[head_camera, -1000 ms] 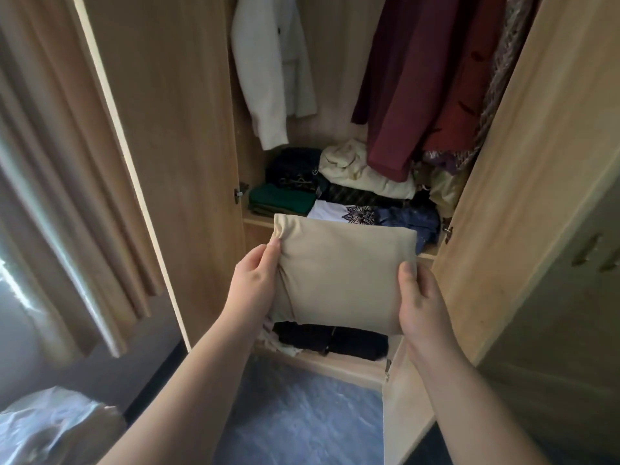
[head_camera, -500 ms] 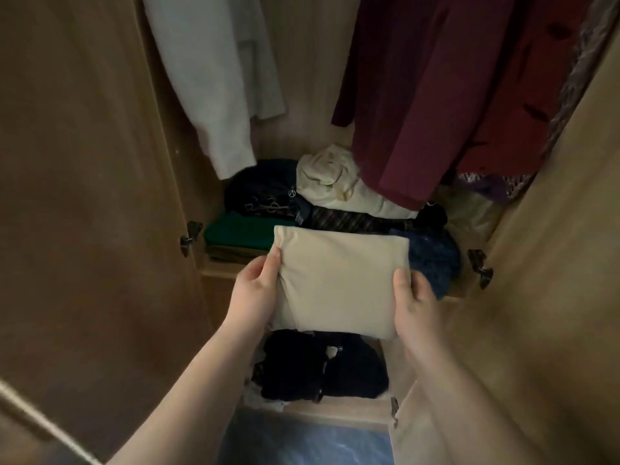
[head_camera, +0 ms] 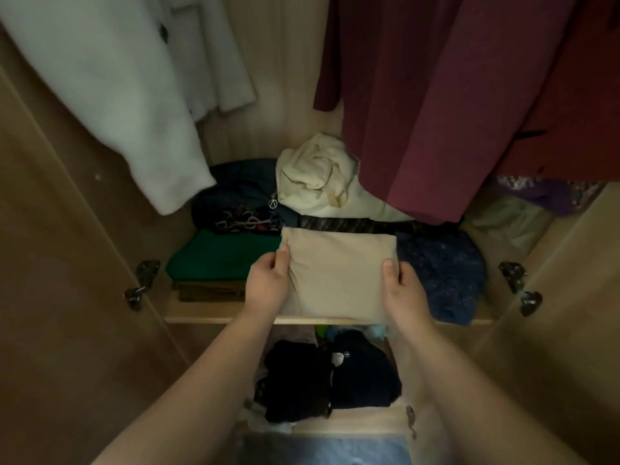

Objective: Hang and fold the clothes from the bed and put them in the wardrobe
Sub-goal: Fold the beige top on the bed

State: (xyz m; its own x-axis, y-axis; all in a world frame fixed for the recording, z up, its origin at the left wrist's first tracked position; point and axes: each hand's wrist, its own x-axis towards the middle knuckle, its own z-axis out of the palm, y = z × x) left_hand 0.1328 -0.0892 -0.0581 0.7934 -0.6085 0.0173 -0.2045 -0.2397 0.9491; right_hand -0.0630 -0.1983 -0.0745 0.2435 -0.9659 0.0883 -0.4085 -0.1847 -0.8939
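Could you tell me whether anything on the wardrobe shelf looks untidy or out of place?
Yes: the cream garment at the back of the shelf is crumpled into a bundle, unlike the flat-folded green garment front left and the folded beige garment held by the left hand and right hand.

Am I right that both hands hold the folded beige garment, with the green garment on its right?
Not quite. In the head view the left hand and right hand hold the beige garment, but the green garment lies on its left.
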